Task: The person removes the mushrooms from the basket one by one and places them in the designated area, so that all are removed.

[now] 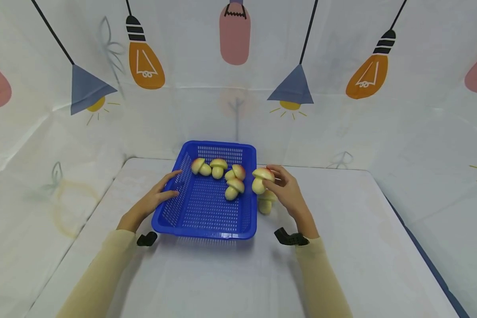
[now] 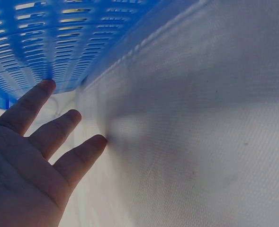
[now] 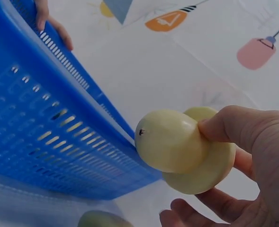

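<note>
A blue slotted basket (image 1: 191, 216) sits mid-table with several toy mushrooms (image 1: 233, 187) inside, pale stems and yellow-red caps. My right hand (image 1: 286, 190) pinches one toy mushroom (image 1: 260, 179) just past the basket's right rim; in the right wrist view this held mushroom (image 3: 177, 144) shows its stem end toward the basket wall (image 3: 44, 137). Another mushroom (image 1: 265, 204) lies on the table below that hand. My left hand (image 1: 159, 196) rests with straight fingers (image 2: 68, 125) against the basket's left wall (image 2: 44, 38), holding nothing.
The white table (image 1: 373, 247) is ringed by a cloth backdrop printed with lamps (image 1: 145, 66). Black wrist mounts (image 1: 289, 237) sit at both sleeves. The table's right edge (image 1: 429, 260) drops away.
</note>
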A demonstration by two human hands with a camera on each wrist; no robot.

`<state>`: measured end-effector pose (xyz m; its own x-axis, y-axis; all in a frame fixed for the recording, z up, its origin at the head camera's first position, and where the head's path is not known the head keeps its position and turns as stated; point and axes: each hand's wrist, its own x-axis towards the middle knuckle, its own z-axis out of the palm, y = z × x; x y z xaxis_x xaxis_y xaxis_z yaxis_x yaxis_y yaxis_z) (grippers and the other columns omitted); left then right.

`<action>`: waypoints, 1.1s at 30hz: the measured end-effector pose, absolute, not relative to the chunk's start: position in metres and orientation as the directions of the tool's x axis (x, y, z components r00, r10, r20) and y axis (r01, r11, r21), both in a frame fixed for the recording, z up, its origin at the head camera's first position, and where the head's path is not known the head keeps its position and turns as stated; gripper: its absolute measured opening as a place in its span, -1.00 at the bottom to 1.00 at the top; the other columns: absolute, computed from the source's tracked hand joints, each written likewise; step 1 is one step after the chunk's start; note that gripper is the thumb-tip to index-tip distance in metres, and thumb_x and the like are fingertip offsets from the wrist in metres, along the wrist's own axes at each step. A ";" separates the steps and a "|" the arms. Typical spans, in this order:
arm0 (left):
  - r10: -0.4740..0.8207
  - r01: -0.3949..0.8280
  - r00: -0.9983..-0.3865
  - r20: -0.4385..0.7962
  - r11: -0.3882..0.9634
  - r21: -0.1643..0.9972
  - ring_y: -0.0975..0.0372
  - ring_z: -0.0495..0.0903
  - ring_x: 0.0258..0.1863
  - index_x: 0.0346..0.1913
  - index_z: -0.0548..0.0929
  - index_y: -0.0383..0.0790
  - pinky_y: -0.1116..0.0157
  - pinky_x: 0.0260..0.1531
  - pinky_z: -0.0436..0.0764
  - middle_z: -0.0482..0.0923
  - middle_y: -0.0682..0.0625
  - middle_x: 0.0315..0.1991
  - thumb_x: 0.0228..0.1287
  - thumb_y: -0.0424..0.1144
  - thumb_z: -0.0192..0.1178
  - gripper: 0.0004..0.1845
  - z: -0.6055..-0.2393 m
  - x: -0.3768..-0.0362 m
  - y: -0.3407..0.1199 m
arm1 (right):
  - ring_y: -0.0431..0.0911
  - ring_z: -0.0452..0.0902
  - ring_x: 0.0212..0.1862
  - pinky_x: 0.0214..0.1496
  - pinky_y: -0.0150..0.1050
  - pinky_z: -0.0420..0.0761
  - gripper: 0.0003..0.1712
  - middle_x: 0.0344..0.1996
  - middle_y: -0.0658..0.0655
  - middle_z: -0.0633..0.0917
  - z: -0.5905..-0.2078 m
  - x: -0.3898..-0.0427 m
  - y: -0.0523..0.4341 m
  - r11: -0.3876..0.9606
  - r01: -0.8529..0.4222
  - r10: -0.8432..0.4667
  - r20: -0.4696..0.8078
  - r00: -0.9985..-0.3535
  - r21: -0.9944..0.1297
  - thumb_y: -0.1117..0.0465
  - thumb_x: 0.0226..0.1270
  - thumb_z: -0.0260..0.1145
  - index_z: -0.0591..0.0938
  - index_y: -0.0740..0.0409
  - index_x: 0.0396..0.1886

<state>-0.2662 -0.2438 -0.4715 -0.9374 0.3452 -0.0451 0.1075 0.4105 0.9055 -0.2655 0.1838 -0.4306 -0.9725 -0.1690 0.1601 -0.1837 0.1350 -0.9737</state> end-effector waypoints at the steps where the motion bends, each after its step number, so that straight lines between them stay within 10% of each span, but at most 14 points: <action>1: 0.350 0.110 -0.936 -0.045 0.411 0.905 -0.32 0.02 0.55 0.67 -0.01 0.20 -0.42 0.35 0.16 -0.24 -0.23 0.68 0.49 -0.13 0.07 -0.20 -0.471 -0.266 -0.244 | 0.04 0.61 0.14 0.02 -0.31 0.68 -0.41 0.27 0.29 0.58 -0.432 -0.265 0.185 0.137 -0.178 -0.161 0.155 -0.975 -0.975 0.25 0.40 0.39 0.51 0.15 0.39; 33: 0.350 0.112 -0.936 -0.041 0.406 0.907 -0.29 0.18 0.46 0.67 0.00 0.18 -0.21 0.24 0.42 -0.17 -0.29 0.66 0.48 -0.12 0.08 -0.20 -0.473 -0.267 -0.243 | -0.25 0.62 0.05 0.12 -0.23 0.67 -0.35 0.29 0.30 0.52 -0.465 -0.249 0.230 0.150 -0.076 -0.112 0.060 -0.992 -0.986 0.25 0.44 0.37 0.43 0.22 0.46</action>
<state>-0.2675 -0.2431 -0.4729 -0.9359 0.3498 -0.0411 0.1121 0.4064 0.9068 -0.2488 0.2305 -0.4653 -0.9919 -0.1122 0.0596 -0.0762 0.1499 -0.9858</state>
